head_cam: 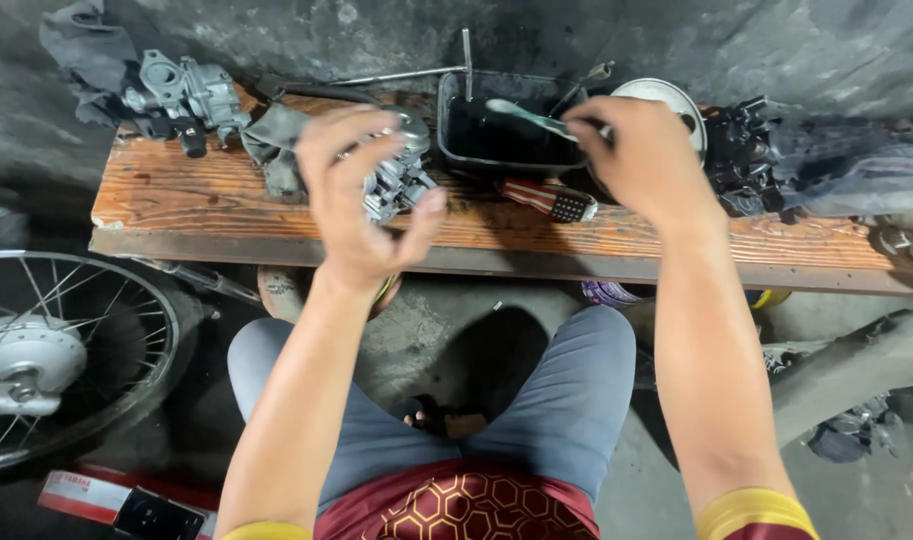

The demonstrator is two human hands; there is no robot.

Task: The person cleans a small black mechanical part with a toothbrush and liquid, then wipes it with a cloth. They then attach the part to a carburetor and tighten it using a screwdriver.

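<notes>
Over a worn wooden tabletop (pixel 176 195), a metal carburetor (pixel 401 175) is gripped in the left hand (pixel 361 200) fingers, while a toothbrush (pixel 531 118) is pinched by the right hand (pixel 641 150), long axis pointing left over the black tray (pixel 456 150).

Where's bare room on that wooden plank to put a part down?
On the wooden plank: the left end, below the spare carburetor, and the front strip right of the striped-handle tool. Crowded: the middle, around the black tray and both hands.

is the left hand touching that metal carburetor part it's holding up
Touching. The head view shows the left hand wrapped around the metal carburetor, fingers over its top and thumb pressed under its lower edge.
</notes>
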